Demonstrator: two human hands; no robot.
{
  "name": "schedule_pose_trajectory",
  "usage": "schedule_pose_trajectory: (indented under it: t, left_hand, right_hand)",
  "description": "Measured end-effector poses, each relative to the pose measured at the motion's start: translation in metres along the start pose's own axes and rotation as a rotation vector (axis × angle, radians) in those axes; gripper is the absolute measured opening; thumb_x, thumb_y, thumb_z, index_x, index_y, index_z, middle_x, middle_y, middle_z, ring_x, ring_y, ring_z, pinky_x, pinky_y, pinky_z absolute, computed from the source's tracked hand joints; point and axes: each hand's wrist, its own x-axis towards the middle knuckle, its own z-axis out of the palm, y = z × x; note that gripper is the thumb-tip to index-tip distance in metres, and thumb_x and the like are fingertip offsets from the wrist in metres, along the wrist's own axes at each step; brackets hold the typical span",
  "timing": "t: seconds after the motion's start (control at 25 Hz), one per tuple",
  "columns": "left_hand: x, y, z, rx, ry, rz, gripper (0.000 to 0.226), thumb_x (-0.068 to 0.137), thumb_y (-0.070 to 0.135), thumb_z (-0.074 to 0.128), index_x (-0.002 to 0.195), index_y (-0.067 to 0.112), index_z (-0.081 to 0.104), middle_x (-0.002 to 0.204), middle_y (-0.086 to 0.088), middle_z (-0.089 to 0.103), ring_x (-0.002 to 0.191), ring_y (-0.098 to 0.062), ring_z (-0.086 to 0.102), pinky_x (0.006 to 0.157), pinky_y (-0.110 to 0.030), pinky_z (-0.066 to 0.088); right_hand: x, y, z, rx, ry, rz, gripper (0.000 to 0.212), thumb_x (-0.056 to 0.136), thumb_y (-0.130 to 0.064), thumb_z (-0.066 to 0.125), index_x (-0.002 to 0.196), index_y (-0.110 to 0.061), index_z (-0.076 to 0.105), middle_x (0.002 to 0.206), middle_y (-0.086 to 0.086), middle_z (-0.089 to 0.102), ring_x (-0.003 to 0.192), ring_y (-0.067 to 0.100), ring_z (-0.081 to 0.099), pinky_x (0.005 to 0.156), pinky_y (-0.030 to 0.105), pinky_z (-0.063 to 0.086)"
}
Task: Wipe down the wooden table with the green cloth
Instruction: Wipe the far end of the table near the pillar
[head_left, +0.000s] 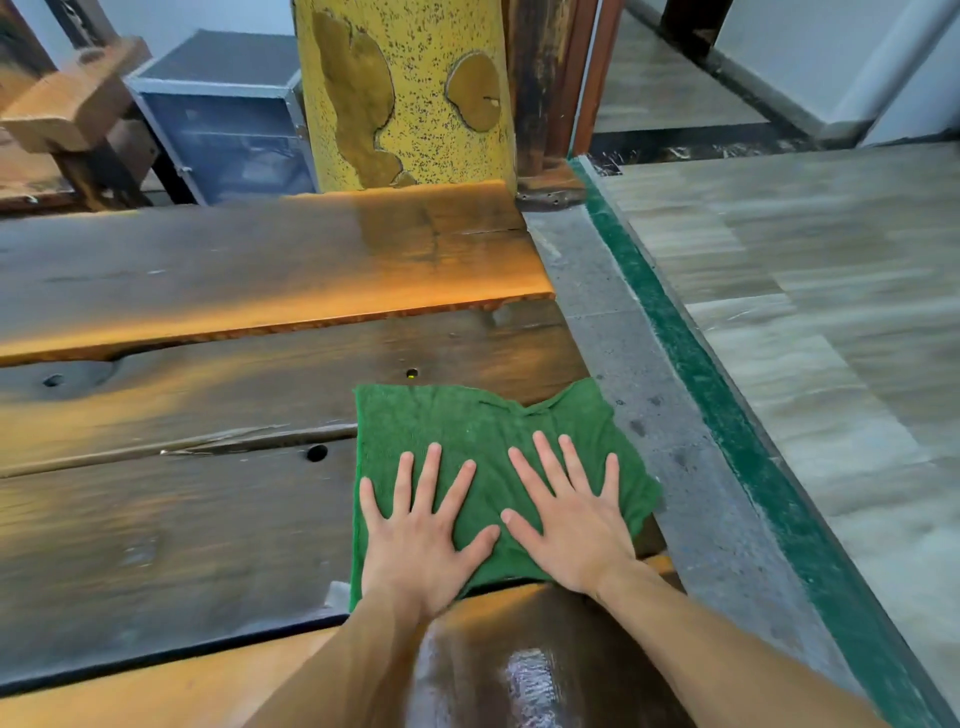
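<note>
The green cloth (467, 431) lies spread flat on the dark wooden table (197, 395), close to the table's right end. My left hand (421, 530) presses on the cloth's near left part, fingers straight and spread. Beside it, my right hand (571, 519) presses flat on the cloth's near right part, fingers also spread. The cloth's right corner hangs slightly past the table's right edge.
A yellow speckled pillar (410, 88) stands at the table's far edge. A grey cabinet (223, 130) and wooden furniture (67, 104) are at the back left. Right of the table run a grey stone strip (639, 374), a green strip (727, 405) and wood-pattern floor.
</note>
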Motion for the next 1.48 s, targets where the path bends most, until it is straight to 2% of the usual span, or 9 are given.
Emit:
schedule_pose_trajectory:
  t: [0.12, 0.24, 0.4, 0.76, 1.0, 1.24, 1.36, 1.44, 1.48]
  left_hand:
    - [-0.056, 0.008, 0.013, 0.005, -0.009, 0.019, 0.077, 0.092, 0.082, 0.021, 0.157, 0.04, 0.031, 0.165, -0.005, 0.028, 0.149, -0.036, 0.031, 0.11, -0.073, 0.02]
    - [-0.11, 0.019, 0.03, 0.025, 0.023, 0.014, 0.078, 0.091, 0.081, 0.025, 0.156, 0.038, 0.035, 0.165, -0.006, 0.03, 0.149, -0.037, 0.031, 0.11, -0.075, 0.021]
    - [-0.184, 0.037, 0.043, 0.029, -0.019, -0.012, 0.078, 0.091, 0.08, 0.024, 0.154, 0.037, 0.039, 0.164, -0.006, 0.031, 0.148, -0.037, 0.034, 0.107, -0.076, 0.024]
    - [-0.32, 0.074, 0.061, 0.041, -0.093, -0.065, 0.078, 0.091, 0.081, 0.031, 0.156, 0.039, 0.034, 0.165, -0.005, 0.03, 0.149, -0.035, 0.029, 0.108, -0.074, 0.022]
    - [-0.372, 0.072, 0.072, 0.024, -0.102, -0.039, 0.077, 0.091, 0.08, 0.031, 0.154, 0.038, 0.038, 0.164, -0.006, 0.032, 0.147, -0.038, 0.034, 0.107, -0.075, 0.024]
    - [-0.417, 0.061, 0.078, -0.06, -0.164, 0.012, 0.081, 0.083, 0.079, 0.044, 0.153, 0.039, 0.04, 0.163, -0.006, 0.035, 0.147, -0.035, 0.035, 0.109, -0.072, 0.026]
    - [-0.422, 0.049, 0.075, -0.091, -0.138, 0.082, 0.067, 0.093, 0.073, 0.034, 0.151, 0.041, 0.043, 0.161, -0.003, 0.039, 0.141, -0.031, 0.04, 0.104, -0.064, 0.033]
    - [-0.41, 0.035, 0.06, -0.143, -0.093, 0.093, 0.057, 0.101, 0.064, 0.023, 0.147, 0.04, 0.047, 0.156, -0.001, 0.044, 0.124, -0.028, 0.056, 0.089, -0.053, 0.05]
    - [-0.398, 0.026, 0.05, -0.175, -0.049, 0.072, 0.054, 0.104, 0.059, 0.021, 0.148, 0.037, 0.046, 0.156, -0.001, 0.043, 0.112, -0.026, 0.063, 0.08, -0.043, 0.054]
  right_hand:
    - [-0.053, -0.008, 0.02, 0.02, 0.053, 0.002, 0.073, 0.094, -0.073, 0.02, 0.157, -0.044, -0.001, 0.166, -0.008, -0.014, 0.152, 0.023, -0.016, 0.112, 0.069, -0.013]
    - [-0.104, -0.013, 0.034, -0.001, 0.03, -0.005, 0.075, 0.093, -0.075, 0.03, 0.158, -0.04, 0.017, 0.167, -0.003, 0.011, 0.153, 0.029, 0.011, 0.11, 0.071, 0.003]
    - [-0.178, -0.019, 0.047, -0.032, 0.025, -0.015, 0.076, 0.089, -0.075, 0.038, 0.154, -0.036, 0.034, 0.164, -0.001, 0.027, 0.148, 0.03, 0.029, 0.105, 0.073, 0.014]
    - [-0.308, -0.025, 0.074, -0.039, 0.014, 0.002, 0.078, 0.09, -0.078, 0.033, 0.156, -0.036, 0.029, 0.165, 0.0, 0.022, 0.15, 0.031, 0.022, 0.105, 0.077, 0.015]
    - [-0.363, -0.042, 0.089, -0.044, -0.033, -0.005, 0.079, 0.09, -0.079, 0.032, 0.157, -0.035, 0.028, 0.166, 0.001, 0.021, 0.15, 0.033, 0.025, 0.105, 0.077, 0.015]
    - [-0.411, -0.065, 0.088, 0.004, -0.114, 0.009, 0.079, 0.091, -0.078, 0.032, 0.157, -0.035, 0.027, 0.166, 0.001, 0.021, 0.15, 0.032, 0.022, 0.106, 0.076, 0.013]
    - [-0.415, -0.067, 0.079, 0.089, -0.065, 0.019, 0.073, 0.094, -0.074, 0.029, 0.157, -0.039, 0.022, 0.165, -0.002, 0.022, 0.146, 0.024, 0.031, 0.107, 0.068, 0.024]
    - [-0.4, -0.054, 0.06, 0.154, 0.036, 0.069, 0.065, 0.1, -0.061, 0.027, 0.158, -0.04, 0.008, 0.167, -0.006, 0.014, 0.129, 0.012, 0.05, 0.1, 0.048, 0.044]
    - [-0.386, -0.043, 0.048, 0.156, 0.059, 0.101, 0.064, 0.101, -0.052, 0.029, 0.157, -0.039, 0.0, 0.168, -0.006, 0.008, 0.11, 0.005, 0.058, 0.088, 0.032, 0.052]
